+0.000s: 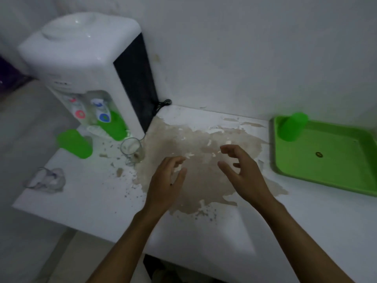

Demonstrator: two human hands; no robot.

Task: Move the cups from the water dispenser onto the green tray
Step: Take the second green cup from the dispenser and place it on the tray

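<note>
On the tray (326, 180) one green cup (292, 126) stands, several wait by the dispenser (81, 64), and both hands (166, 178) (242, 170) hover open, empty.

The green tray (326, 170) runs off the right edge; the clear cup (48, 179) at left is blurred.

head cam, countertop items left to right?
Clear glass near the counter's left edge → green cup beside the water dispenser → clear glass by the dispenser's base → left hand → right hand → green cup on the tray → green tray.
</note>
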